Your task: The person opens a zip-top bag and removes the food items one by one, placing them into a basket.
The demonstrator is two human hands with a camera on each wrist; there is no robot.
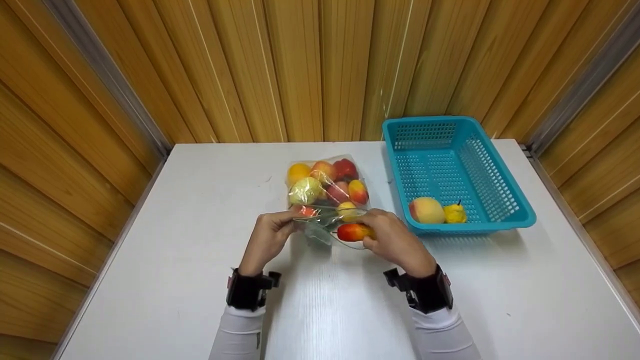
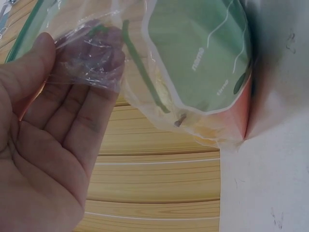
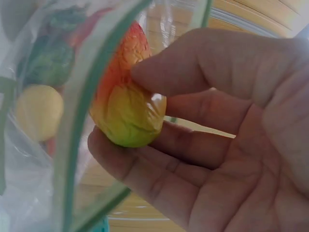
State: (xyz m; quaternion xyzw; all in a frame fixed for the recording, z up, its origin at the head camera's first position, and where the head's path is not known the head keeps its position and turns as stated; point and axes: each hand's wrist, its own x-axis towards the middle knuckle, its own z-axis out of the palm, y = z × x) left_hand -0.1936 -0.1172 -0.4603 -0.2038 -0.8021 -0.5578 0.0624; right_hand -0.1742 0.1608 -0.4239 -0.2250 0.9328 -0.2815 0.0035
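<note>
My left hand (image 1: 270, 235) pinches the left side of the mouth of a clear plastic zip bag (image 2: 137, 92), thumb on one side of the film and fingers behind it. Printed words show on the bag's green label in the left wrist view. At the bag's open mouth, my right hand (image 1: 395, 240) holds a red-and-yellow pear-shaped fruit (image 3: 130, 96) between thumb and fingers. The bag's green-edged rim (image 3: 79, 111) passes beside this fruit. Inside the bag lie an orange (image 1: 299, 173), a pale green round fruit (image 1: 305, 191), a red pepper (image 1: 345, 170) and several others.
A turquoise basket (image 1: 510, 180) stands right of the bag on the white table (image 1: 200, 200). In its near left part lie a peach (image 1: 426, 210) and a yellow pear (image 1: 455, 213). Wooden panelling (image 1: 300, 70) rises behind the table and on both sides.
</note>
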